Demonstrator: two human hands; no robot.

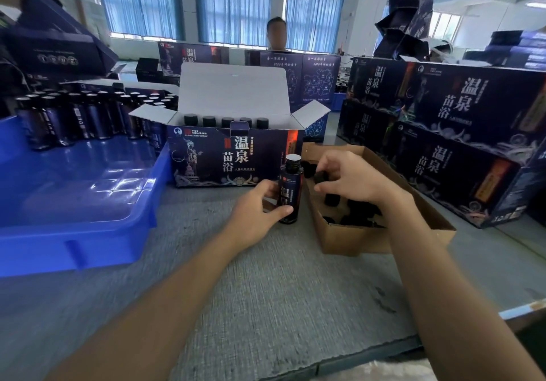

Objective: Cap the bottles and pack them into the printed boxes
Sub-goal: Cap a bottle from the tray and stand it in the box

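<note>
A blue tray [88, 250] sits on the grey table [266, 292].

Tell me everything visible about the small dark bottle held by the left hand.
The small dark bottle stands upright on the grey textured table, in front of the open printed box and beside the brown cardboard tray. Its dark blue label carries white characters. The ribbed neck is uncapped, pale on top. The left hand grips its body, thumb across the lower front. The right hand beside it pinches a black cap.
</note>
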